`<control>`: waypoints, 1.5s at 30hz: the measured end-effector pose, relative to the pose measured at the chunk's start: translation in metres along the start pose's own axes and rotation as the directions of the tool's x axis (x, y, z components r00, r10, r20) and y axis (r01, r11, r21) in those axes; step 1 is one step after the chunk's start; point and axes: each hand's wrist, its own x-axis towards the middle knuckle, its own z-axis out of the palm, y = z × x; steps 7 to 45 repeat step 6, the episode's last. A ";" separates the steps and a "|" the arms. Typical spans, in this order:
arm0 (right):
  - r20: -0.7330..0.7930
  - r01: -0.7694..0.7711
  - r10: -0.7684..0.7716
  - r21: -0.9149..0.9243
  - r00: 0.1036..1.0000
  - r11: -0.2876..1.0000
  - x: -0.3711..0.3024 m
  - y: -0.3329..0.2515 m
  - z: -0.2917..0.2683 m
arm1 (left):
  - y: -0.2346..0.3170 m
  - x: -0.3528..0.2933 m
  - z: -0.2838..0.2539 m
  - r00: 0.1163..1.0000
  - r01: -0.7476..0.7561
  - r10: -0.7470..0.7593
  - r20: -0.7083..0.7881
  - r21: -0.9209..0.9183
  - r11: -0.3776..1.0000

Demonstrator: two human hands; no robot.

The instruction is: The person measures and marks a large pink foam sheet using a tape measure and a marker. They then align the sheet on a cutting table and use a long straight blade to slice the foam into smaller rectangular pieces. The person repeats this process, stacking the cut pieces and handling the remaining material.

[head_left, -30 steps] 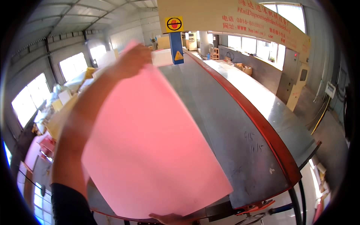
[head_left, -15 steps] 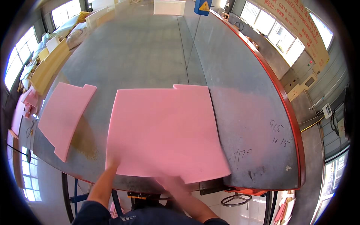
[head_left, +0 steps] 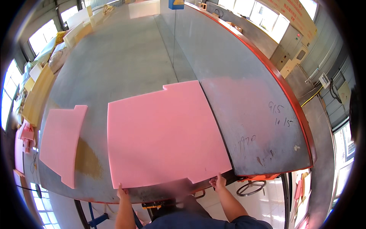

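Note:
A large pink foam sheet (head_left: 164, 133) lies flat on the grey table, its right side along the dark seam. It has a stepped notch at the far edge and another at the near edge. My left hand (head_left: 122, 191) is closed on its near left corner, thumb uppermost and the other fingers mostly hidden. Close to the near right corner, my right hand (head_left: 218, 182) pinches the edge, fingers curled. A narrower pink foam piece (head_left: 61, 143), also notched, rests apart on the left, beside a brownish stain on the tabletop.
The grey metal table (head_left: 114, 65) has a red right rim (head_left: 263, 70). A blue box (head_left: 176, 4) with a warning triangle hangs at the far end, a thin dark vertical line below it. Yellowish foam slabs (head_left: 38, 95) stand along the left. A handwheel (head_left: 251, 188) sits under the near right edge.
My right hand has moved right, from below the sheet's near middle to its near right edge. My left hand now grips the near left corner. The view has shifted and turned slightly.

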 end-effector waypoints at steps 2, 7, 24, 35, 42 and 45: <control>0.026 -0.018 0.015 0.121 1.000 0.993 0.011 -0.014 0.007 | -0.002 -0.006 0.005 0.992 -0.086 0.094 0.089 -0.090 0.992; -0.011 0.041 -0.041 -0.026 0.999 0.999 0.028 -0.020 0.015 | 0.026 -0.073 0.036 0.811 -0.207 0.308 0.498 -0.247 0.947; -0.011 0.041 -0.041 -0.026 0.999 0.999 0.028 -0.020 0.015 | 0.026 -0.073 0.036 0.811 -0.207 0.308 0.498 -0.247 0.947; -0.011 0.041 -0.041 -0.026 0.999 0.999 0.028 -0.020 0.015 | 0.026 -0.073 0.036 0.811 -0.207 0.308 0.498 -0.247 0.947; -0.011 0.041 -0.041 -0.026 0.999 0.999 0.028 -0.020 0.015 | 0.026 -0.073 0.036 0.811 -0.207 0.308 0.498 -0.247 0.947; -0.011 0.041 -0.041 -0.026 0.999 0.999 0.028 -0.020 0.015 | 0.026 -0.073 0.036 0.811 -0.207 0.308 0.498 -0.247 0.947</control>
